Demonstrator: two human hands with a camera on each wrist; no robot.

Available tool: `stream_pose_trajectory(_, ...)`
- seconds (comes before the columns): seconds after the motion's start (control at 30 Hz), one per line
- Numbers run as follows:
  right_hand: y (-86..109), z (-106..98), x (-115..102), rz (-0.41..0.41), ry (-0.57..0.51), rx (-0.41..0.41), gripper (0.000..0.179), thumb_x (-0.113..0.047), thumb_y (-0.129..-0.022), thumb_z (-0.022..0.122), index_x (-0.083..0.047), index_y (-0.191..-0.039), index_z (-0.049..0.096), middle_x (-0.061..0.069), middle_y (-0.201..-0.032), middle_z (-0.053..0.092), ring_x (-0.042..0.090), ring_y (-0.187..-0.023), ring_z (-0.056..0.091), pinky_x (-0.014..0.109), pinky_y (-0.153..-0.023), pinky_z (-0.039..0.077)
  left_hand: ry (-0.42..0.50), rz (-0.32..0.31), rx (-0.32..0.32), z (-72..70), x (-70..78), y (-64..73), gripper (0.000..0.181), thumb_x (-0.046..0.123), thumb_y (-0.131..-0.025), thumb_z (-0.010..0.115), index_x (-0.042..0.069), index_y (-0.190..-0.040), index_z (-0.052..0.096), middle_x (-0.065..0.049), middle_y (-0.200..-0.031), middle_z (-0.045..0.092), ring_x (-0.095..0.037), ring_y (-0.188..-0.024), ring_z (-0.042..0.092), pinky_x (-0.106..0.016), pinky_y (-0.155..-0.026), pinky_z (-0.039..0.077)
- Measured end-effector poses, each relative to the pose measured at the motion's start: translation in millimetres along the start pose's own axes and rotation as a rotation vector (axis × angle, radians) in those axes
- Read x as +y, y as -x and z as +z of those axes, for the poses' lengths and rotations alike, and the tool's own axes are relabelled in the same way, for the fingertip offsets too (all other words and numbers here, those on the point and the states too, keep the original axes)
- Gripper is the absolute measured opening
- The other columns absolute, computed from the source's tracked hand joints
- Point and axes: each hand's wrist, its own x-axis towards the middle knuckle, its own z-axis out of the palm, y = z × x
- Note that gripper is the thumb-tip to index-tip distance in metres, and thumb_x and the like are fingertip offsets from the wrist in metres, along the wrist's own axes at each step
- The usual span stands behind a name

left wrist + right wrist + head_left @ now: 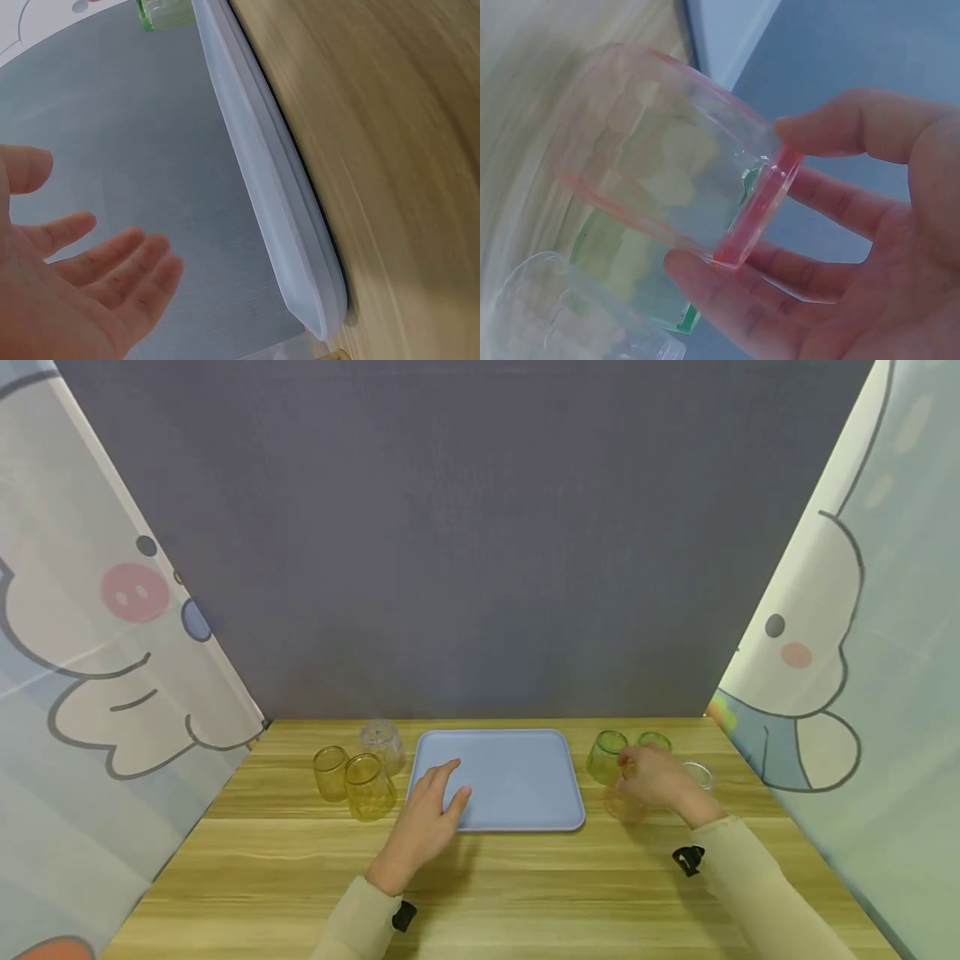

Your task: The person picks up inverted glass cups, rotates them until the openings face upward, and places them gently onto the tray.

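My right hand (658,777) pinches a clear pink-tinted cup (667,150) between thumb and fingers at its thick red end. In the head view this cup shows faintly below the hand. Two green cups (606,758) stand just behind it, and a colourless cup (570,315) is beside it in the right wrist view. Over the left edge of the light blue tray (517,777) hovers my left hand (429,814), fingers spread and holding nothing. To that hand's left are two yellow cups (371,789) and another colourless cup (383,747).
The tray lies mid-table on a wood-grain tabletop (525,893). A dark grey panel (480,543) rises along the table's back edge. Cartoon-printed curtains (900,635) hang on both sides.
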Motion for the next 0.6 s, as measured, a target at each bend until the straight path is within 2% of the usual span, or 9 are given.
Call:
stream_pose_trajectory(0.13, 4.2, -2.1, -2.5, 0.016, -0.070, 0.000, 0.030, -0.017, -0.085, 0.072, -0.002, -0.111, 0.068, 0.020, -0.108, 0.063, 0.036, -0.097, 0.059, 0.052, -0.078, 0.051, -0.013, 0.025, 0.030, -0.7, 0.1, 0.6, 0.050, 0.036, -0.106, 0.055, 0.008, -0.147, 0.051, -0.015, -0.140, 0.055, -0.036, -0.130, 0.053, -0.054, -0.104, 0.045)
stream_pose_trajectory(0.3, 8.8, -2.9, -4.8, -0.017, -0.119, 0.027, 0.033, -0.017, -0.082, 0.073, -0.004, -0.112, 0.069, 0.020, -0.111, 0.067, 0.041, -0.104, 0.062, 0.057, -0.082, 0.052, -0.006, 0.057, 0.070, -0.5, 1.2, -0.3, 0.046, 0.031, -0.103, 0.062, 0.007, -0.142, 0.055, -0.016, -0.137, 0.056, -0.036, -0.126, 0.055, -0.055, -0.100, 0.047)
stream_pose_trajectory(0.43, 11.3, -1.6, -3.8, -0.035, -0.164, 0.033, 0.033, -0.016, -0.081, 0.072, -0.007, -0.112, 0.068, 0.018, -0.110, 0.068, 0.039, -0.100, 0.064, 0.055, -0.079, 0.053, 0.040, 0.030, 0.060, -1.2, 2.0, -1.2, 0.047, 0.030, -0.100, 0.066, 0.009, -0.141, 0.056, -0.014, -0.136, 0.057, -0.035, -0.122, 0.057, -0.053, -0.096, 0.049)
stream_pose_trajectory(0.6, 13.5, 3.2, 0.8, -0.058, -0.263, 0.053, 0.031, -0.013, -0.083, 0.071, -0.008, -0.113, 0.068, 0.017, -0.114, 0.068, 0.039, -0.104, 0.064, 0.055, -0.082, 0.053, 0.164, -0.011, 0.042, -1.9, 1.7, -2.5, 0.050, 0.028, -0.097, 0.070, 0.010, -0.142, 0.055, -0.011, -0.135, 0.057, -0.034, -0.119, 0.057, -0.051, -0.095, 0.050)
